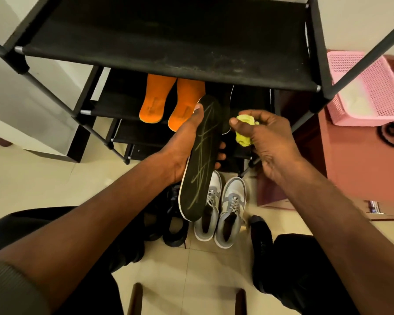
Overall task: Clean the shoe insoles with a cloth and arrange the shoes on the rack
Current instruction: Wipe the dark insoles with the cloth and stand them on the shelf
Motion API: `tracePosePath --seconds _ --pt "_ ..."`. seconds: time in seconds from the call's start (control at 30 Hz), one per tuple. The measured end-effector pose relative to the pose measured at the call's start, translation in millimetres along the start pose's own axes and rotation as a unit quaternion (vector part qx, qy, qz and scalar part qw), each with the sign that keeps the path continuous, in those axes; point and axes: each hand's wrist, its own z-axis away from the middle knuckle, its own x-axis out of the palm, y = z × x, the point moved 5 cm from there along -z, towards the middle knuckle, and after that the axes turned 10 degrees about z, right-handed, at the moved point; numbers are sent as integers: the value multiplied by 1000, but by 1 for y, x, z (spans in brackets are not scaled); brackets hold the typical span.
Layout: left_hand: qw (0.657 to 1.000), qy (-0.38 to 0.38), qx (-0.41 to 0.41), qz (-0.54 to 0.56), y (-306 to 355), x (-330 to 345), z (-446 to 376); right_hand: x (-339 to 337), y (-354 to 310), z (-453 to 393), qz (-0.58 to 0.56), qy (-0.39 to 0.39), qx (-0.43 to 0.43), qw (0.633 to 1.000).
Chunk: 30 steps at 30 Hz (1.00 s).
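At nine o'clock the rack (168, 53) rises in tiers, black tube frame with silver joints and dusty black fabric shelves; on its second shelf, toward eleven o'clock, two orange insoles (166, 103) lie side by side, matte and rounded at the heel. At the centre the left hand (180, 151) holds a long black insole (203, 160), its grip wrapped round the middle with the thumb laid along the top edge and fingertips showing on the far side; the insole is flat, pale-edged, scrawled with thin yellowish lines, tilted heel-down over the shoes. Below it, at six o'clock, dark shoes (171, 228) sit on the glossy cream floor tiles (55, 183), just beside a pair of grey-and-white laced sneakers (223, 214). At two o'clock the right hand (266, 142) pinches a crumpled yellow cloth (243, 130), its grip closed on the wad, just beside the insole's upper end; at three o'clock a pink plastic mesh basket (373, 87) rests on a reddish mat (362, 160).
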Motion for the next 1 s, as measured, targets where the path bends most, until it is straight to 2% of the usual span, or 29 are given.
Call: tracePosePath --seconds 0.1,0.17,0.3,0.57,0.73,0.87,1.0 --pt "1000 -5 2 -10 -1 4 4 11 2 8 -29 -51 28 998" --pt "1000 -4 7 3 -1 8 6 19 -1 15 -8 -63 0 998" --pt "998 -24 33 40 5 12 8 24 -5 20 18 -32 -62 997" --pt "997 -33 57 26 7 13 11 17 -15 24 21 15 -151 988" --pt "997 -35 44 53 6 6 7 21 -16 20 83 -52 -149 984" --pt "995 -38 60 73 9 6 6 20 -17 23 189 -8 -223 956" --pt "994 -47 61 76 12 12 8 14 -14 20 255 59 -249 932"
